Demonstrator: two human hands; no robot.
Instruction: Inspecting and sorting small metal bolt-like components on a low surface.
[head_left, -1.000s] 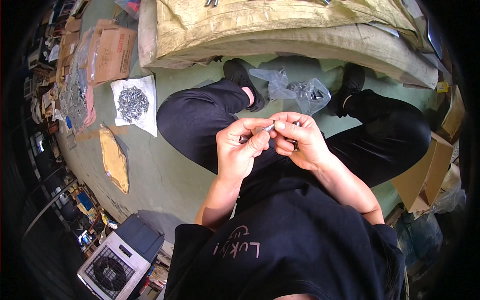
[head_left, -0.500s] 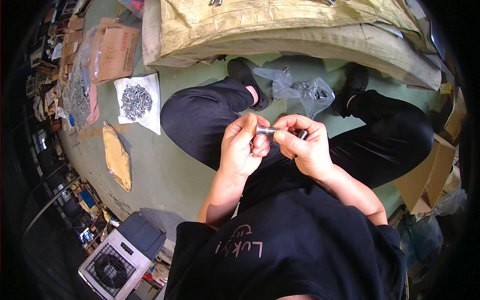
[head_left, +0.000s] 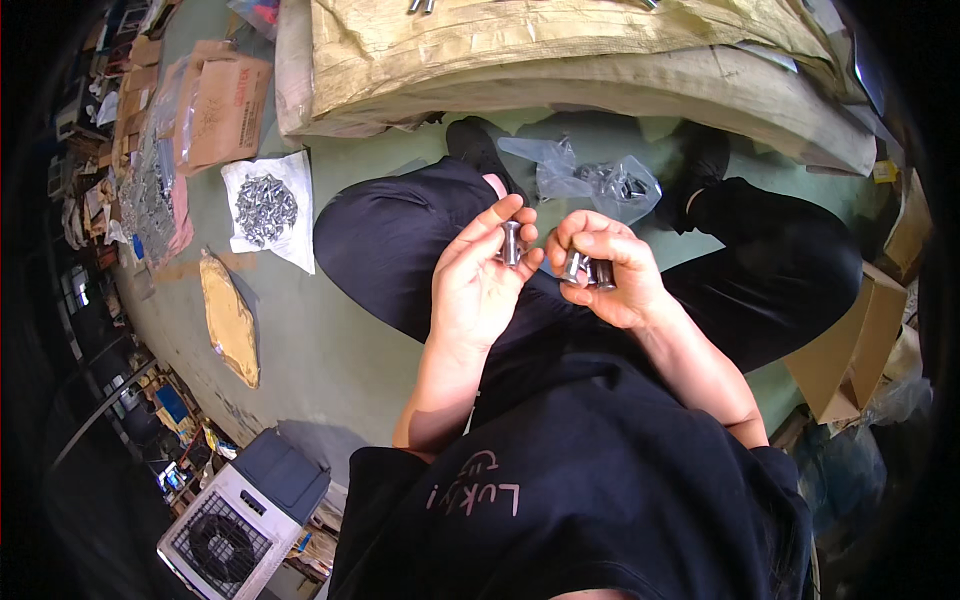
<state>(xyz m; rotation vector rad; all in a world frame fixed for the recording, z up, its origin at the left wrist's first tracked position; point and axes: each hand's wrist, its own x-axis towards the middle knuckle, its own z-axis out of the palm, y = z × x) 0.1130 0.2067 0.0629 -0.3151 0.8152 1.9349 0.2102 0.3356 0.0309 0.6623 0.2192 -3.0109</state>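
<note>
The left hand (head_left: 480,285) pinches a small metal bolt (head_left: 512,243) upright above the lap. The right hand (head_left: 610,275), at 3 o'clock from it, is curled tight around more bolts (head_left: 585,268). A clear plastic bag (head_left: 600,180) lies on the floor at 12 o'clock.

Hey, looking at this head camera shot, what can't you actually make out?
- Right hand: how many metal pieces it holds, since curled fingers cover them.
- Clear plastic bag between the feet: contents too small and glare-blurred.
- Metal parts pile on the white sheet: single pieces too small.
- Cardboard boxes: cut off by the fisheye rim.
</note>
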